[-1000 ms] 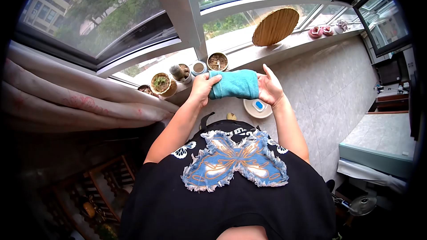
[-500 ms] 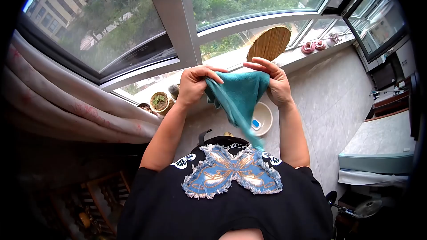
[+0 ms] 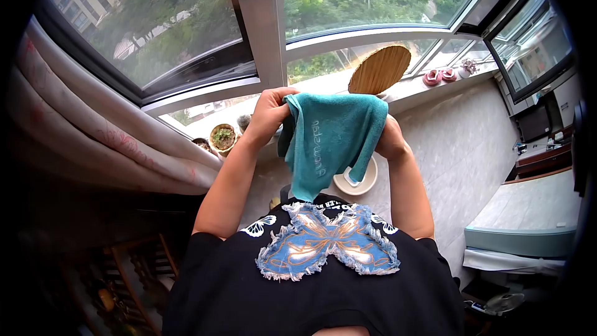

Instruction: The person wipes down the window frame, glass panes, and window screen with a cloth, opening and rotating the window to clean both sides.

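Observation:
A teal towel (image 3: pixel 336 137) with raised lettering hangs between my two hands in front of my chest. My left hand (image 3: pixel 268 115) is closed on its upper left corner. At the upper right edge, my right hand (image 3: pixel 392 140) grips the cloth, its fingers partly hidden behind the fabric. The lower end of the towel dangles close to my black shirt. Below it, on the floor, stands a pale round basin (image 3: pixel 367 180), partly covered by the towel; a small white item (image 3: pixel 352 179) shows at its inner edge.
Ahead is a windowsill with potted plants (image 3: pixel 222 139), a round woven disc (image 3: pixel 379 70) and pink pots (image 3: pixel 431 78). An open window sash (image 3: pixel 528 43) juts in at the right. A curtain (image 3: pixel 118 143) hangs at the left. A teal-edged surface (image 3: pixel 522 238) stands at the right.
The towel has spread from a narrow twisted fold into a wider sheet, so its lettering shows. My right hand has lowered slightly, and its raised fingers have gone behind the cloth.

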